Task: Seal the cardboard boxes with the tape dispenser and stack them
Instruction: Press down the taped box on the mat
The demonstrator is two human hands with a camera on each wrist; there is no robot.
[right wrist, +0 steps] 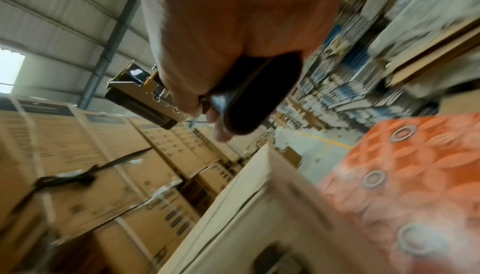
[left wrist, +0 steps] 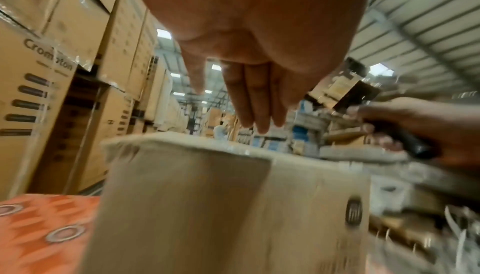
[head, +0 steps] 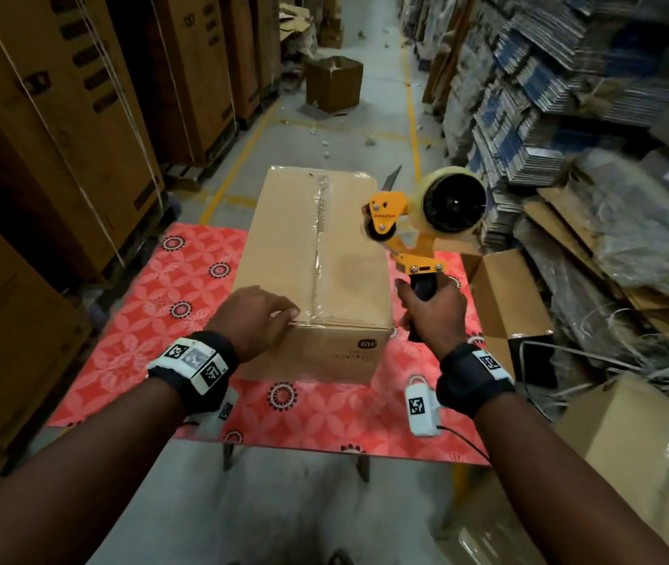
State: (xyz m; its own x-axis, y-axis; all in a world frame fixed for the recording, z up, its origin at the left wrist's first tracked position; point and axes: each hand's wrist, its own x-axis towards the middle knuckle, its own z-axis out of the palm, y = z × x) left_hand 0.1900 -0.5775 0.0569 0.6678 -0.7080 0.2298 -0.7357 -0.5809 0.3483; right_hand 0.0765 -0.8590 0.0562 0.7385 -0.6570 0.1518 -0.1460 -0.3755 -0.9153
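A closed cardboard box (head: pixel 316 254) stands on the red patterned table (head: pixel 153 303), with a strip of clear tape down its top seam. My left hand (head: pixel 257 318) rests flat on the box's near top edge; in the left wrist view its straight fingers (left wrist: pixel 255 97) reach over the box (left wrist: pixel 197 202). My right hand (head: pixel 432 316) grips the black handle of the yellow tape dispenser (head: pixel 418 218), which is held upright beside the box's right side, off its surface. In the right wrist view the hand wraps the handle (right wrist: pixel 254 97).
An open cardboard box (head: pixel 504 303) stands right of the table, another box (head: pixel 642 438) lower right. Tall stacked cartons (head: pixel 51 128) line the left; piled flat cardboard and bundles (head: pixel 569 87) fill the right. A small box (head: pixel 334 83) sits in the aisle.
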